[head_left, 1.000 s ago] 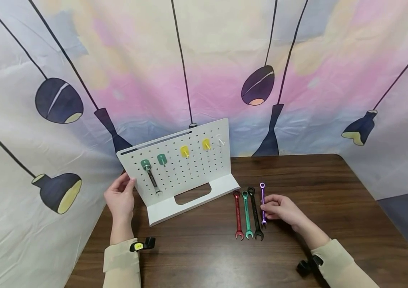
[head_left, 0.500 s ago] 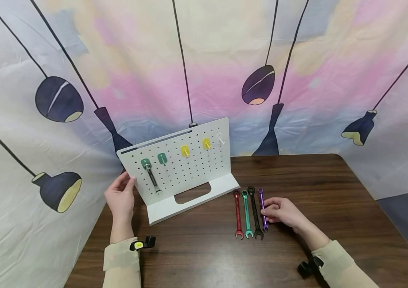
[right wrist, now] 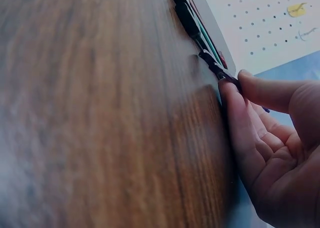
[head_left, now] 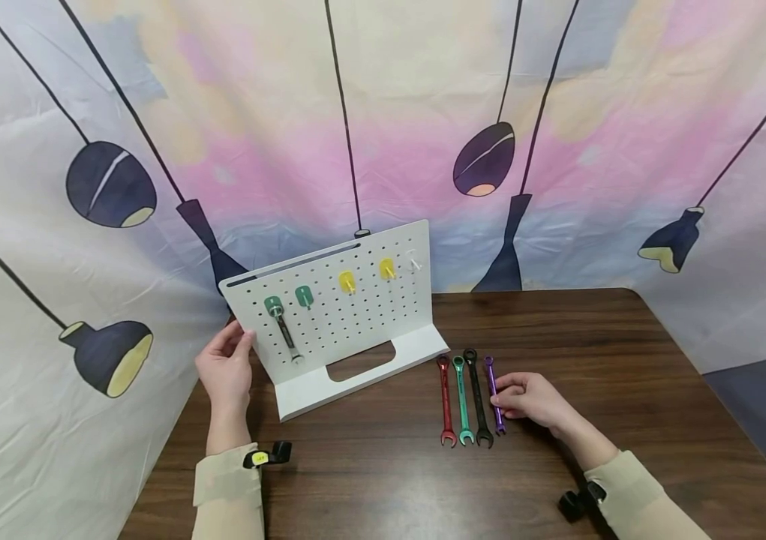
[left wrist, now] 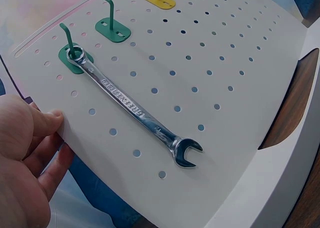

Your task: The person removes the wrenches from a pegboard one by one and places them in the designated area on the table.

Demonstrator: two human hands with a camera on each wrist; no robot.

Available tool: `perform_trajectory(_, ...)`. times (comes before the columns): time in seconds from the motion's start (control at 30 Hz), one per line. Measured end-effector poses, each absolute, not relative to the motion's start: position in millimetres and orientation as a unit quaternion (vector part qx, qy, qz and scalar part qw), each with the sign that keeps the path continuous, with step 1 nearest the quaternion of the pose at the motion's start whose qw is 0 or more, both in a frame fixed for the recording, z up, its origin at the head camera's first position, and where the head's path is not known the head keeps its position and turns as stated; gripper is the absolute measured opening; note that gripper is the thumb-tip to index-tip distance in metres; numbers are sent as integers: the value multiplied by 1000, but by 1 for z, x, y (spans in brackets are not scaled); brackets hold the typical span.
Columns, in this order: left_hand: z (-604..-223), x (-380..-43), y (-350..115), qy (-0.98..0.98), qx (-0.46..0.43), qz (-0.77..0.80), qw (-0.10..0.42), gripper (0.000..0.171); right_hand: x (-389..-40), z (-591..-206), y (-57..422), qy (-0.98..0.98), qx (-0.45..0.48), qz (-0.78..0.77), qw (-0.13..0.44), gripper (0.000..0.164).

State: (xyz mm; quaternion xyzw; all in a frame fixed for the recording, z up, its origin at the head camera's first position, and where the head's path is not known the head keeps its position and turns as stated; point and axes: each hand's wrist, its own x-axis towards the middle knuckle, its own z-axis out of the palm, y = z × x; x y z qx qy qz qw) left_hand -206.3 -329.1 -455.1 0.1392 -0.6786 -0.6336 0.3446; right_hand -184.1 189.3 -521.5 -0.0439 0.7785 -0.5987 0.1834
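Note:
My left hand (head_left: 227,369) pinches the left edge of a white pegboard stand (head_left: 338,330), thumb on the front and fingers behind. A silver combination wrench (left wrist: 125,102) hangs by its ring end from a green hook (left wrist: 63,67) close to that thumb. At the right, my right hand (head_left: 533,403) pinches the middle of a purple combination wrench (head_left: 491,375) between thumb and fingers, low over the table. Beside it, to the left, lie a black wrench (head_left: 476,394), a green wrench (head_left: 462,397) and a red wrench (head_left: 446,397), open ends towards me.
On the pegboard are another green hook (head_left: 304,296), two yellow hooks, one at the middle (head_left: 346,282), and a clear hook (head_left: 413,260). The brown wooden table (head_left: 383,480) meets a patterned cloth backdrop (head_left: 396,150) at the back.
The right hand has brought the purple wrench slightly towards me and tilted it, beside the black wrench. The left hand has stayed at the pegboard's edge.

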Motion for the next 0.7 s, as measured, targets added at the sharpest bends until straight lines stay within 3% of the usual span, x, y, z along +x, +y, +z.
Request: perform_trajectory(0.7, -454, -205, -329, -693, 146, -618, 342, 28, -187, -524, 182, 810, -1, -564, 161, 38)
